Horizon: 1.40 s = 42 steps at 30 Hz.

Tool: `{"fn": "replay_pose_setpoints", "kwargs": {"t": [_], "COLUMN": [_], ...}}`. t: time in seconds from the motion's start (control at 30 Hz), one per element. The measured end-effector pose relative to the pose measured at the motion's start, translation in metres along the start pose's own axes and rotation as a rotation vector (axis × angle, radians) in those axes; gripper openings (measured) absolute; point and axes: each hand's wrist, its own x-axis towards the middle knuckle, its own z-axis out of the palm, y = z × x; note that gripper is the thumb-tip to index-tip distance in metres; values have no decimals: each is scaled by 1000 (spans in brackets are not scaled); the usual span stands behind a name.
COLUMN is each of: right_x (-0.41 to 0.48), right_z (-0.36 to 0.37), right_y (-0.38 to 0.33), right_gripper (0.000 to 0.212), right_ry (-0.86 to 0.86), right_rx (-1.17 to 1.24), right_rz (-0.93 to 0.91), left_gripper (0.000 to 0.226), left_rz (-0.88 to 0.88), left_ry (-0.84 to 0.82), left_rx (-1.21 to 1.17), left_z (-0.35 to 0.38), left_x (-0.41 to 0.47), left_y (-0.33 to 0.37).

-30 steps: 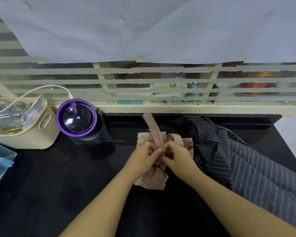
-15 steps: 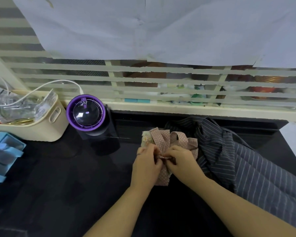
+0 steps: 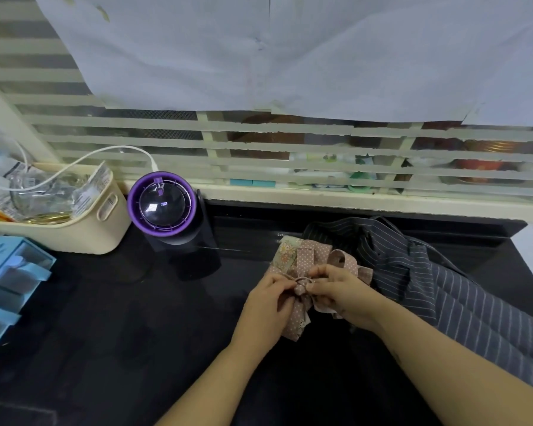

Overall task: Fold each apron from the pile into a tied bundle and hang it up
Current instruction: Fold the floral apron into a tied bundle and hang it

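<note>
The fingers (image 3: 286, 285) of the left hand (image 3: 268, 299) and those of the right hand (image 3: 340, 292) are pinching the tie straps (image 3: 348, 261) of the pink dotted apron (image 3: 294, 324) at the point where the straps are crossing over the middle of the bundle. The fingertips of both hands are meeting almost tip to tip around a small loop, and neither hand is spread. The step in hand is judged to be the tying of the bundle: the knot is being formed and does not yet look drawn tight, and hanging is not yet done. The next move is likely calling for opposed tension on the two strap ends, with the loop being kept from slipping and the folded body being held down so that the folds are not opening. The pink dotted apron is lying folded into a compact packet on the black tabletop (image 3: 136, 333), directly before the person. Flat strap loops are standing up at its far side, a floral patch is showing at its far left corner, and a lace-edged end is hanging toward the person. Its right edge is touching the grey striped apron (image 3: 419, 272), which is lying crumpled and unfolded, apparently the rest of the pile.
</note>
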Motion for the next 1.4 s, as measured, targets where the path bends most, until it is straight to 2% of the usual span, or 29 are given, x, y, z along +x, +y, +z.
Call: {"fn": "replay_pose_setpoints", "kwargs": {"t": [0.1,0.23,0.33,0.43,0.57,0.73,0.83,0.93,1.0,1.1,1.13,1.2,1.23,1.27,1.33,1.4], "right_x": [-2,-4,-4,-7,-9,-4,-1,2,1,-7,-9,-8,-5,-1,9,16], "right_z": [0,-2,-4,-6,-12,-34,-38,-37,-36,-34,-35,-39,-43,-45,-50,-55], "right_y": [-3,-5,-6,-7,-11,-5,5,9,8,12,14,16,16,15,17,17], "right_gripper": [14,19,20,16,12,39,40,25,12,6,7,7,17,36,75,87], "right_ry": [-31,-59,17,73,117,45,43,59,48,85,186,515,637,664,524,373], "right_rx": [-25,-180,-419,-654,-849,-1157,-1223,-1208,-1167,-919,-812,-616,-513,-394,-205,-144], "right_rz": [5,-10,-119,-229,-364,-486,-503,-502,-459,-375,-386,-386,-323,-215,-3,65], "left_gripper": [27,6,9,16,22,17,21,21,26,83,95,103,104,106,105,84], "left_rz": [-66,-86,-59,-121,-181,-32,24,-52,-227,-551,-629,-709,-726,-736,-762,-797], "left_ry": [-2,-23,-76,-152,-229,-333,-350,-393,-423,-343,-282,-209,-203,-202,-210,-213], "left_rx": [-77,-6,115,221,214,488,621,595,353,-99,-193,-253,-249,-244,-239,-314], "left_z": [-1,-1,-8,-14,-18,-32,-34,-38,-46,-52,-50,-39,-32,-28,-17,-11], "left_x": [-3,-1,4,7,10,2,-5,-3,1,7,10,17,21,24,29,29], "left_y": [2,8,10,16,21,4,-2,-4,-6,-5,-4,-3,-3,-3,-8,-16]}}
